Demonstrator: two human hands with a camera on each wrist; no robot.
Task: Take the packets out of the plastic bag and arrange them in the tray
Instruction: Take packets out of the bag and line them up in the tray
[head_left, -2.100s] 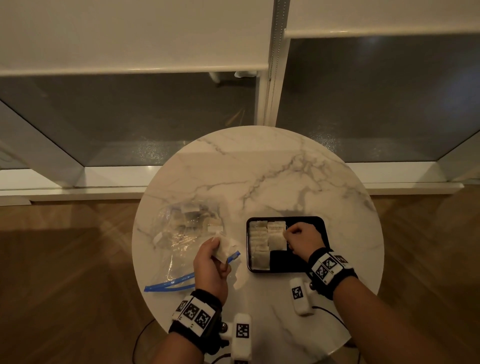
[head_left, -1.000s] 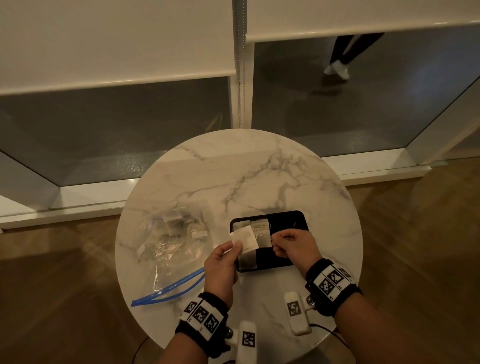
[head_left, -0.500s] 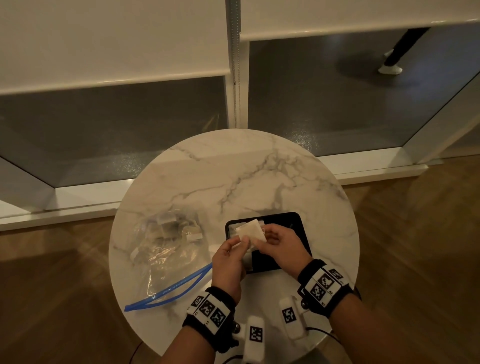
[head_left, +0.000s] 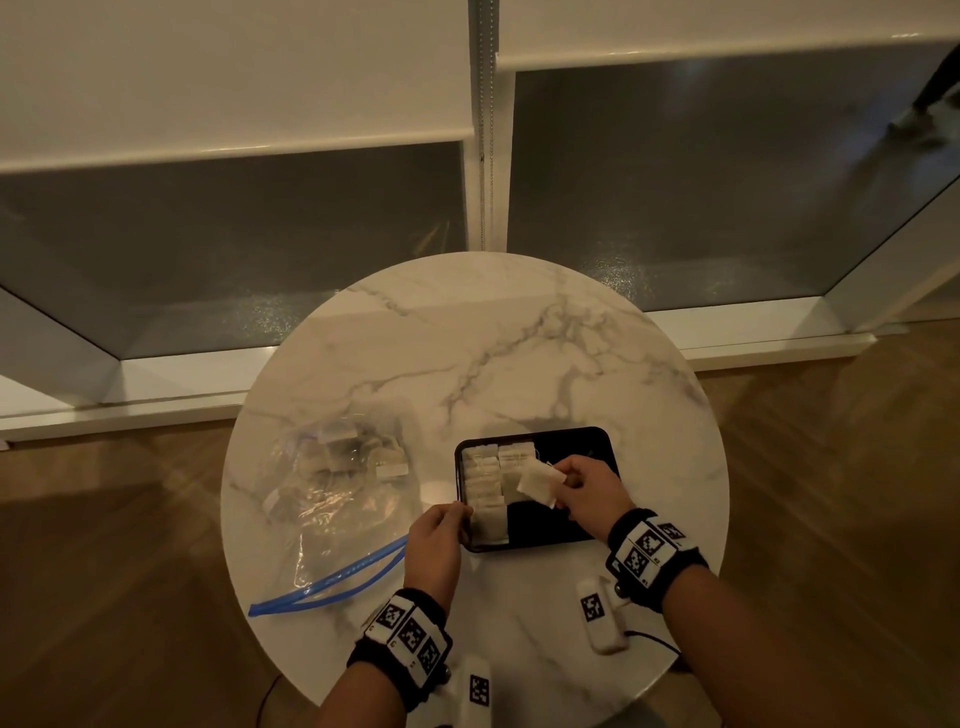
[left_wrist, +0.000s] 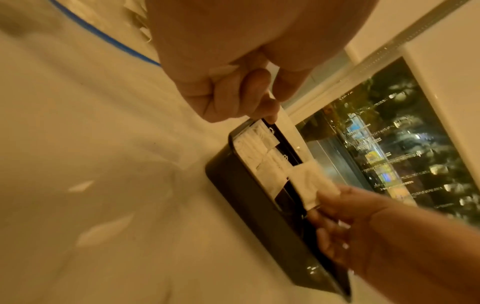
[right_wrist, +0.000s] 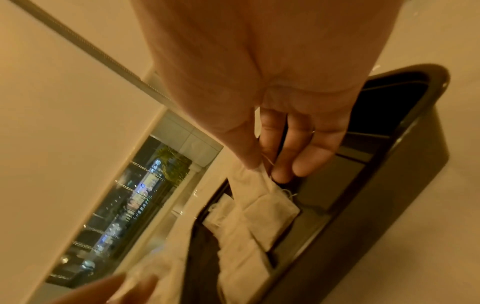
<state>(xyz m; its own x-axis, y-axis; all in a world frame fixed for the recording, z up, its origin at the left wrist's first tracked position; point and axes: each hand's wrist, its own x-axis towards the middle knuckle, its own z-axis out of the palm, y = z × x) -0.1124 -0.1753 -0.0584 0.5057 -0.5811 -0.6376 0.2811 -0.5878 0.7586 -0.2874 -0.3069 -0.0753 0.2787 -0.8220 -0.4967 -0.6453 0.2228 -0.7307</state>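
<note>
A black tray sits on the marble table, with two columns of white packets laid in its left part. My right hand hovers over the tray and pinches one white packet by a corner between thumb and fingers; the right wrist view shows this hand with the packet hanging from it. My left hand is at the tray's left rim, fingers curled. In the left wrist view this hand pinches a thin white packet seen edge-on. The clear plastic bag lies to the left with several packets inside.
The bag's blue zip strip points toward the table's front left edge. Two white tagged devices lie near the front edge. The round table stands against a low window, with wooden floor on both sides.
A packet held up by my left hand has passed to my right hand, which now holds it over the tray. My left hand has drawn back to the tray's left rim.
</note>
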